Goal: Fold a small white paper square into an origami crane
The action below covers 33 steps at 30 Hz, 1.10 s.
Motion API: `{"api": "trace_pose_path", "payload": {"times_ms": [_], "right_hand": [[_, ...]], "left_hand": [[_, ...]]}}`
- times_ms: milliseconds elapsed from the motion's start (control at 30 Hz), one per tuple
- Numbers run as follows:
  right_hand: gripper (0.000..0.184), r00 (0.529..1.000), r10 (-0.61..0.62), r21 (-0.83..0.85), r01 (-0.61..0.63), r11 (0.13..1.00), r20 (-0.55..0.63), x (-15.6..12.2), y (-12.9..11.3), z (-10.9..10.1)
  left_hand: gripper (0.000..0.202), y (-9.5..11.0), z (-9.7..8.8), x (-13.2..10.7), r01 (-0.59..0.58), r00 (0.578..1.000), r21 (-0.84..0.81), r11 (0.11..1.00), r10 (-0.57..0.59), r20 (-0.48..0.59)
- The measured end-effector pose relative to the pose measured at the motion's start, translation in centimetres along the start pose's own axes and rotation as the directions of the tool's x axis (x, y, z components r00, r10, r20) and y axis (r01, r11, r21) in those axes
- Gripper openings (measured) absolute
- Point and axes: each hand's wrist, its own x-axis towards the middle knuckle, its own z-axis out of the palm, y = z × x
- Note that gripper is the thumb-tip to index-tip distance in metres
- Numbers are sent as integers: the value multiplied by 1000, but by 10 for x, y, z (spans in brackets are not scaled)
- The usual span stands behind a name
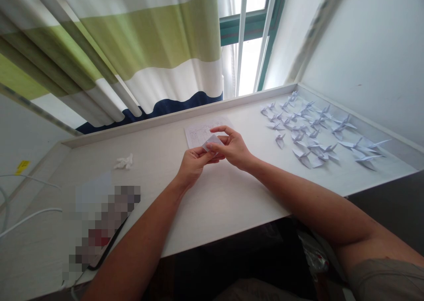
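Between my two hands, above the middle of the desk, is a small folded piece of white paper (212,140). My left hand (192,165) pinches its lower left side, thumb on top and fingers beneath. My right hand (236,148) has its thumb pressed on the paper's right part, with the index finger raised and curved over it. Partly hidden behind the hands lies a printed sheet (196,132) with a table of lines on it. Several folded white paper cranes (309,126) stand in a group to the right of my right hand.
A crumpled white tissue (123,161) lies left of my hands. Nearer me, a blurred-out device (106,226) rests by the desk's left front, with white cables (31,217) beside it. A low raised rim (172,114) edges the white desk (212,217); curtains (149,40) hang behind.
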Motion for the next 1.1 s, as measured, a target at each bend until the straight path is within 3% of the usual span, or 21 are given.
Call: {"api": "trace_pose_path", "payload": {"times_ms": [467, 967, 1100], "right_hand": [[57, 1000, 15, 7, -15, 1000, -2, 2, 1, 0], [52, 1000, -17, -10, 17, 1000, 20, 1, -2, -1], [49, 1000, 17, -47, -16, 999, 11, 2, -2, -3]], "left_hand": [[42, -2, 2, 1, 2, 1000, -32, 999, -2, -20], [37, -5, 5, 0, 24, 997, -42, 999, -21, 69], [39, -6, 5, 0, 37, 998, -34, 999, -36, 46]]}}
